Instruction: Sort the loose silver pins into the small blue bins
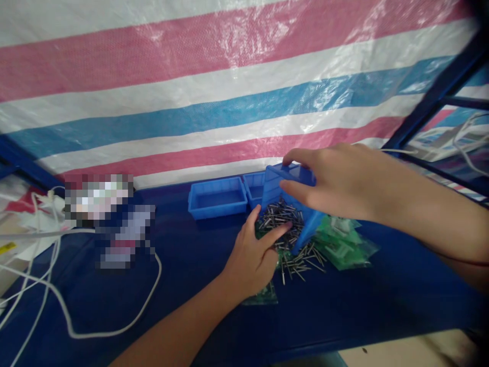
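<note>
My right hand [324, 176] grips a blue plastic bin [275, 181] by its upper end, thumb and fingers on either side of the wall. The bin is tipped over, its open side facing down and toward me. A heap of thin metal pins [284, 221], like rivets or nails, lies in its mouth and spreads out onto the table. At the left of the heap is my left hand [254, 260], two digits stretched apart and the others curled. One fingertip touches the pins; another is by the bin's edge. Under the pins lies a green-printed plastic bag [263, 295], partly hidden.
Behind stand a blue bin [217, 196] and a second bin [254, 186], partly covered. Several green plastic bags [342, 242] lie to the right. White cables [110, 334] and blurred-out items [128, 234] occupy the left of the blue table [183, 270]. A striped sheet [191, 122] hangs behind.
</note>
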Action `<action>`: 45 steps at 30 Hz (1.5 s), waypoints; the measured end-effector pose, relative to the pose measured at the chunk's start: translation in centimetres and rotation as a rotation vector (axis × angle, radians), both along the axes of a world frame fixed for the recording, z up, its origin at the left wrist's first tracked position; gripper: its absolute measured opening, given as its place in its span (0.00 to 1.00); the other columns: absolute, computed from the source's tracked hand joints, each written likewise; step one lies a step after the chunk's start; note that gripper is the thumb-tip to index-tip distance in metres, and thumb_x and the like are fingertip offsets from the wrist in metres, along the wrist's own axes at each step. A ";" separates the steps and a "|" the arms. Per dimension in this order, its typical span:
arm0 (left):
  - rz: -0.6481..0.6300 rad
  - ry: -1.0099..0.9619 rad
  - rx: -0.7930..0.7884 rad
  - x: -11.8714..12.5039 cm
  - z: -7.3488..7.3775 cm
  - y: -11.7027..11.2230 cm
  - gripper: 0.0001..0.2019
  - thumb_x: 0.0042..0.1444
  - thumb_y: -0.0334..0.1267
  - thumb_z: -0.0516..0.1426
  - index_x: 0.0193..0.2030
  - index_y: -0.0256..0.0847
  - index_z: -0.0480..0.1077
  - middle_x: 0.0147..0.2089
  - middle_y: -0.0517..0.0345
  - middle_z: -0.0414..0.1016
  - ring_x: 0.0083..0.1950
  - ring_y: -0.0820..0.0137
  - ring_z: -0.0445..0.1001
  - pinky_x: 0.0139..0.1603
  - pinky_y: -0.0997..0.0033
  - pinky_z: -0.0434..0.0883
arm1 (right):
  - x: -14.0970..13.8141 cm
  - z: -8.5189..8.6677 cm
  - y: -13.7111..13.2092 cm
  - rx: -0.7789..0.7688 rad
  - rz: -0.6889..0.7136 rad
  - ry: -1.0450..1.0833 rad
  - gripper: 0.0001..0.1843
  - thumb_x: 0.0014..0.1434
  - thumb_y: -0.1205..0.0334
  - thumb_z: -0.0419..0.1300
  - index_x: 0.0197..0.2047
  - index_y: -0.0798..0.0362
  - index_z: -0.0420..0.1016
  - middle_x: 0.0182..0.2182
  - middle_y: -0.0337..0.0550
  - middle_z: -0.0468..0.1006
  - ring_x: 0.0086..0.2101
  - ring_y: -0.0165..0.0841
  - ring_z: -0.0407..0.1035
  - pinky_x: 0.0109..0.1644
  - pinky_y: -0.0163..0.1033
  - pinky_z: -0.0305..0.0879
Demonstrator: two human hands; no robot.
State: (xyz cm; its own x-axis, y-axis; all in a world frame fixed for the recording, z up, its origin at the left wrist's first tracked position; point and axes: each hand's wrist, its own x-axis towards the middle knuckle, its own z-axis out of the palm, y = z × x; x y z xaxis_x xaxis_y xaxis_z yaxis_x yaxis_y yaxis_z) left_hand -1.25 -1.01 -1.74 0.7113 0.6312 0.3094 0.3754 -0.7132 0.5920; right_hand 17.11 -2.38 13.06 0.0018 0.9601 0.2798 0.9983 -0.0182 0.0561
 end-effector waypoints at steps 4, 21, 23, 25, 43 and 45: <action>-0.009 0.009 0.000 0.0 0.4 -0.2 0.25 0.59 0.42 0.55 0.63 0.49 0.58 0.71 0.47 0.34 0.70 0.49 0.47 0.65 0.46 0.56 | -0.3 0.1 -0.1 0.000 -0.001 -0.038 0.26 0.56 0.45 0.50 0.50 0.50 0.74 0.26 0.50 0.78 0.29 0.48 0.73 0.30 0.46 0.62; 0.047 -0.011 0.149 0.4 -0.1 -0.1 0.25 0.57 0.26 0.50 0.61 0.50 0.59 0.69 0.51 0.36 0.71 0.55 0.45 0.67 0.49 0.53 | -1.4 0.5 -0.4 0.015 -0.006 -0.091 0.24 0.55 0.45 0.50 0.46 0.49 0.75 0.29 0.49 0.79 0.28 0.46 0.73 0.27 0.42 0.59; 0.026 0.019 0.160 0.4 0.1 -0.2 0.24 0.58 0.28 0.51 0.61 0.50 0.60 0.70 0.51 0.35 0.71 0.54 0.43 0.67 0.48 0.52 | -1.4 0.5 -0.3 0.016 -0.009 -0.101 0.23 0.55 0.45 0.50 0.45 0.49 0.76 0.28 0.49 0.79 0.28 0.45 0.73 0.28 0.41 0.59; 0.024 0.030 0.147 0.4 0.3 -0.2 0.20 0.60 0.34 0.52 0.60 0.48 0.61 0.70 0.49 0.37 0.71 0.54 0.44 0.67 0.49 0.53 | -1.4 0.5 -0.2 0.010 -0.013 -0.102 0.22 0.55 0.46 0.51 0.45 0.49 0.76 0.28 0.50 0.79 0.29 0.46 0.73 0.28 0.42 0.59; 0.109 0.034 0.149 0.4 -0.2 -0.4 0.23 0.59 0.46 0.56 0.61 0.47 0.59 0.65 0.47 0.49 0.67 0.56 0.53 0.64 0.51 0.57 | -0.2 1.0 -0.3 0.024 0.001 -0.128 0.21 0.57 0.47 0.51 0.47 0.46 0.75 0.29 0.48 0.79 0.29 0.47 0.73 0.30 0.46 0.63; 0.105 0.036 0.159 0.4 -0.3 -0.3 0.25 0.61 0.45 0.54 0.64 0.49 0.56 0.66 0.47 0.48 0.67 0.57 0.53 0.64 0.51 0.57 | 0.0 1.2 -0.3 0.010 0.011 -0.137 0.20 0.57 0.47 0.51 0.48 0.45 0.75 0.29 0.48 0.79 0.30 0.46 0.73 0.31 0.47 0.64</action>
State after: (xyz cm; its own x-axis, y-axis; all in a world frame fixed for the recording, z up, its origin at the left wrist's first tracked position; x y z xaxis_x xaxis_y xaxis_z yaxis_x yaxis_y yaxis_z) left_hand -0.84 -1.35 -2.02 0.6561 0.6479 0.3869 0.4717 -0.7523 0.4599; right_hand 17.11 -2.72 14.30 -0.0476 0.9571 0.2858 0.9813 -0.0087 0.1923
